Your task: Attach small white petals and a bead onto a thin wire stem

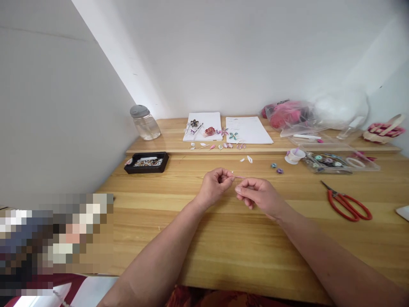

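Over the middle of the wooden table, my left hand (214, 186) pinches the end of a thin pink strand (239, 177) between thumb and fingers. The strand runs across to my right hand (259, 195), whose thumb and forefinger are closed together on it. Whether it is thread or wire I cannot make out. Small white petal shapes (249, 159) lie just beyond my hands. Two little bluish and purple spools (276, 168) rest to the right of them. Red-handled scissors (348, 204) lie farther right, away from both hands.
On the raised back shelf (166, 147) are white paper sheets (251, 132), beaded flowers (210, 131) and a water jar (145, 123). A black tray (146, 163) of beads stands left. At right are a white spool (294, 156), a clear box (332, 162) and a basket (381, 132).
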A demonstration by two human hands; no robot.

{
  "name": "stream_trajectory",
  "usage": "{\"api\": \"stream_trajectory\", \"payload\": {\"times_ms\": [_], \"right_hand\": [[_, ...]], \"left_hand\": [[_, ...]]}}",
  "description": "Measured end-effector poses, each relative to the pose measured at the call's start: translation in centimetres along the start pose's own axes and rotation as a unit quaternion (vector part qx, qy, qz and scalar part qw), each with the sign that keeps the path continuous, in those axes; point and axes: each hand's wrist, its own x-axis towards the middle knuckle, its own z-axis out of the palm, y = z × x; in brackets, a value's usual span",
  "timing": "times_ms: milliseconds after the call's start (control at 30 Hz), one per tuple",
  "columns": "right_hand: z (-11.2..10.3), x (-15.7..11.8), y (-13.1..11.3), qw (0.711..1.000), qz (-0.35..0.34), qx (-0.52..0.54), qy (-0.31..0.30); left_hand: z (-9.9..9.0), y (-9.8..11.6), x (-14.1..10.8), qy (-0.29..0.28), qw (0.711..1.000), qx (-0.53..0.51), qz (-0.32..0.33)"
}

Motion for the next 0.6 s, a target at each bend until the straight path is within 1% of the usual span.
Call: {"api": "stream_trajectory", "payload": {"times_ms": [67, 133, 233, 300, 367, 467, 600], "right_hand": [[0.0, -0.3, -0.4, 0.998, -0.023, -0.05, 0.014], [-0.2, -0.5, -0.7, 0.994, -0.066, -0.085, 0.033], [-1.0, -0.3, -0.9, 0.983, -0.137, -0.102, 0.065], [-1.6, 0.1, -0.8, 0.976, -0.162, -0.115, 0.091], [-2.0, 0.5, -0.5, 0.973, -0.17, -0.117, 0.108], [-2.3, 1.0, -0.2, 0.973, -0.169, -0.106, 0.114], [-2.3, 1.2, -0.1, 0.975, -0.163, -0.098, 0.117]], "left_hand": [[0.0, -0.4, 0.1, 0.011, 0.999, 0.03, 0.004], [0.0, -0.7, 0.0, 0.002, 0.998, 0.056, 0.009], [0.0, -0.4, -0.2, -0.042, 0.996, 0.08, 0.009], [0.1, 0.0, -0.5, -0.073, 0.994, 0.079, 0.004], [0.1, 0.6, -0.7, -0.098, 0.993, 0.062, -0.003], [0.1, 1.3, -0.8, -0.125, 0.992, 0.028, -0.011], [0.0, 1.5, -0.9, -0.142, 0.99, -0.001, -0.017]]}}
